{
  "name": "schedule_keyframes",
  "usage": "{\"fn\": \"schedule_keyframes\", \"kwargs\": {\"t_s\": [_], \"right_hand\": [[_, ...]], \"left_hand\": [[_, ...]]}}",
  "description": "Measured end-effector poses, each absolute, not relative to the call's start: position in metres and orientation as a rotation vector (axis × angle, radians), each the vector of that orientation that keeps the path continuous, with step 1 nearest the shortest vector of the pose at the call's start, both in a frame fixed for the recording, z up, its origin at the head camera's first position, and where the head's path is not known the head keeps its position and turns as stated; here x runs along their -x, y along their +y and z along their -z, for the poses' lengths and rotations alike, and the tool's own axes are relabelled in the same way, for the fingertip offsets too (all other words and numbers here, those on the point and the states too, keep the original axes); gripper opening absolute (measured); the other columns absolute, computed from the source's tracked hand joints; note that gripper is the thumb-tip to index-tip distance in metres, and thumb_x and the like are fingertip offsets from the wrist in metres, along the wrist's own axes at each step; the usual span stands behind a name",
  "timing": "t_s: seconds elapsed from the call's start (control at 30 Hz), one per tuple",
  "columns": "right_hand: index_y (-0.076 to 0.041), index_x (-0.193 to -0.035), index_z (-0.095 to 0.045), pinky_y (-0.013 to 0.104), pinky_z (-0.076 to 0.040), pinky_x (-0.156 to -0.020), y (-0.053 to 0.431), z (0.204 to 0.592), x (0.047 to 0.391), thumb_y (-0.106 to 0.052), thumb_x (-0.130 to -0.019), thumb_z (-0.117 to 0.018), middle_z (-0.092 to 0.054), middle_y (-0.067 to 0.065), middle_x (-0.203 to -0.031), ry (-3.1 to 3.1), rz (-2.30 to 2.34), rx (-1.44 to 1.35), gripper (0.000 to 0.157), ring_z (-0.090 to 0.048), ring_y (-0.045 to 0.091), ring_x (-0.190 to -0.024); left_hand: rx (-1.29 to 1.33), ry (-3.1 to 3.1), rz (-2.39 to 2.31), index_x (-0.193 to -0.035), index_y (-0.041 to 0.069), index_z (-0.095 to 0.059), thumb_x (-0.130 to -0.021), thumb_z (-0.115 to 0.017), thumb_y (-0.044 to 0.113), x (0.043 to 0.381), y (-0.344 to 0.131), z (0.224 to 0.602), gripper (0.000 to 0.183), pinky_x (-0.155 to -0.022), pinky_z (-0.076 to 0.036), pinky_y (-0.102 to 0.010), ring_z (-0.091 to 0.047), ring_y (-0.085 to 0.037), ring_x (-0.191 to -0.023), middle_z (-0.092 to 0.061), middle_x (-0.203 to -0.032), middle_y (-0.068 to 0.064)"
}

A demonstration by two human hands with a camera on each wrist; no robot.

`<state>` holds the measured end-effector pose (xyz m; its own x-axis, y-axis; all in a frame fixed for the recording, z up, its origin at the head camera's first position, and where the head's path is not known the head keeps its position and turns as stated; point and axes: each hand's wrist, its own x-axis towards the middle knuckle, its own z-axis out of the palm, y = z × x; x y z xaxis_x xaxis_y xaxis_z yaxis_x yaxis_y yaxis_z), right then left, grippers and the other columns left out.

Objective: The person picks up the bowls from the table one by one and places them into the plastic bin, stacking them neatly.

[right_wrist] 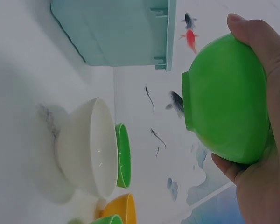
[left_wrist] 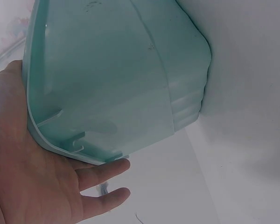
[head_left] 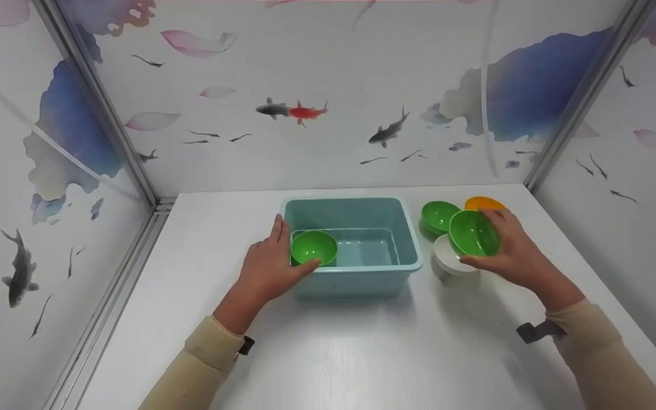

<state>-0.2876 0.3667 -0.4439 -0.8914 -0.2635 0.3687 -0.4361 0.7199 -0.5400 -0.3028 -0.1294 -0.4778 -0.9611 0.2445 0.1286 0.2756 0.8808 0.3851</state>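
My right hand (head_left: 507, 250) holds a green bowl (right_wrist: 226, 100), thumb and fingers on opposite sides of its rim. The bowl is tilted in the air above a white bowl (right_wrist: 79, 147). My left hand (head_left: 274, 262) rests at the near left corner of a light blue plastic bin (head_left: 351, 282), thumb over the front rim. Its fingers (left_wrist: 105, 172) stretch straight along the left side in the left wrist view. Inside the bin, against its left end, sits another green bowl (head_left: 314, 247).
Right of the bin stand a green bowl (head_left: 439, 217) and an orange bowl (head_left: 483, 202), the latter partly hidden by the right hand. One more green rim (right_wrist: 109, 219) shows at the bottom of the right wrist view. Printed panels (head_left: 328, 154) enclose the white table (head_left: 328, 353) behind and at both sides.
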Motion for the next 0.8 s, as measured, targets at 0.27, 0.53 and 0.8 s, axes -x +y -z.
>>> {"fn": "schedule_keyframes", "kwargs": {"t_s": [0.27,0.53,0.8], "right_hand": [[-0.002,-0.164,-0.045,0.071,-0.040,-0.111,0.352,0.435,0.294,-0.033,-0.084,-0.100,-0.035,0.025,-0.162,-2.706,-0.998,-0.569,0.103,-0.045,0.045,-0.139],[0.000,-0.167,-0.041,0.069,-0.041,-0.112,0.341,0.430,0.305,-0.033,-0.084,-0.099,-0.042,0.024,-0.157,-2.728,-0.981,-0.600,0.107,-0.046,0.044,-0.139],[0.000,-0.167,-0.042,0.072,-0.043,-0.113,0.330,0.427,0.316,-0.038,-0.083,-0.099,-0.043,0.025,-0.156,-2.756,-0.923,-0.628,0.108,-0.049,0.046,-0.137]], "left_hand": [[0.402,-2.982,0.621,-0.174,-0.003,-0.018,-0.096,-0.057,0.084,0.303,-0.129,0.476,0.124,-0.122,-0.038,-0.062,-0.053,-0.045,-0.149,-0.013,-0.184,-0.019],[0.404,-2.972,0.606,-0.174,-0.004,-0.020,-0.095,-0.056,0.085,0.303,-0.129,0.474,0.124,-0.121,-0.040,-0.062,-0.055,-0.045,-0.147,-0.015,-0.184,-0.019],[0.402,-2.964,0.619,-0.174,-0.004,-0.021,-0.096,-0.058,0.083,0.303,-0.129,0.477,0.123,-0.121,-0.040,-0.061,-0.055,-0.044,-0.147,-0.015,-0.183,-0.019]]}}
